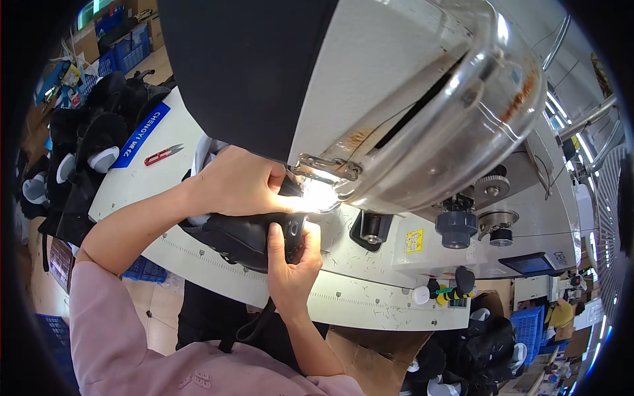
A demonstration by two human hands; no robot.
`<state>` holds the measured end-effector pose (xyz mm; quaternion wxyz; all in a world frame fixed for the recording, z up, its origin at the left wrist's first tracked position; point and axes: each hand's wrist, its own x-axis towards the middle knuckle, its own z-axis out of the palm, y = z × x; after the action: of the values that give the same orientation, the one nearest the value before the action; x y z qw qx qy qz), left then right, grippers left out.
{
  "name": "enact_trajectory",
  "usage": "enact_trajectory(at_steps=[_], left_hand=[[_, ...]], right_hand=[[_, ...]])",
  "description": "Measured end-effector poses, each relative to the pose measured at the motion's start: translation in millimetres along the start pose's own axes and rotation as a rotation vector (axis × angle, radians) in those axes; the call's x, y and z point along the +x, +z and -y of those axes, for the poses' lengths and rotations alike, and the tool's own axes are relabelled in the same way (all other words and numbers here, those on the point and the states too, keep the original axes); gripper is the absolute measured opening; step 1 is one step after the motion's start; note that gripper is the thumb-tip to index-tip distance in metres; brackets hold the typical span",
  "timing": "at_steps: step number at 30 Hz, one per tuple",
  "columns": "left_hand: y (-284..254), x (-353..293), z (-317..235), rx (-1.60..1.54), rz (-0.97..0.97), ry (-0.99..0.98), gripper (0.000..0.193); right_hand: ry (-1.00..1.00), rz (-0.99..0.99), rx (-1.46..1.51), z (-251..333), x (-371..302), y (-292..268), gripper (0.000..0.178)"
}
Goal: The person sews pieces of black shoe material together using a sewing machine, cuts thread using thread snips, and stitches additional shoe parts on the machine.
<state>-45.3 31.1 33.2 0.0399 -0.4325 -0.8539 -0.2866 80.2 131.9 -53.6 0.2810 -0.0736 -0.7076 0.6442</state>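
Note:
A bulky black fabric item [234, 239] with a pale lining lies on the white sewing table, under the head of a sewing machine [409, 86]. My left hand [241, 181] grips the upper part of it from above, its fingertips close to the brightly lit needle area. Lower down, my right hand [295, 264] pinches the near edge between thumb and fingers, beside a small oval hole. Glare from the lamp hides the needle. A dark strap [254, 323] hangs off the table toward my lap.
Red-handled thread snips [163, 154] lie on the white table [370, 300], left of the machine. Several black items with white inserts [104, 158] are heaped at the left. A bobbin winder [372, 228] and thread bits sit right of the fabric. Blue crates [526, 333] stand lower right.

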Motion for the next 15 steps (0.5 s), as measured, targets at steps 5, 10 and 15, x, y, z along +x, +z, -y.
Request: enact_trajectory(at_steps=[5, 10, 15], left_hand=[[-2, 1, 1, -0.174, 0.049, 0.019, 0.027], [-6, 2, 1, -0.333, 0.108, -0.005, 0.025], [-22, 8, -11, -0.433, 0.244, -0.217, 0.026]], right_hand=[[0.000, -0.074, 0.081, -1, 2, 0, 0.016], [0.030, -0.095, 0.115, -4, 2, 3, 0.015], [0.038, -0.097, 0.193, 2, 7, 4, 0.018]])
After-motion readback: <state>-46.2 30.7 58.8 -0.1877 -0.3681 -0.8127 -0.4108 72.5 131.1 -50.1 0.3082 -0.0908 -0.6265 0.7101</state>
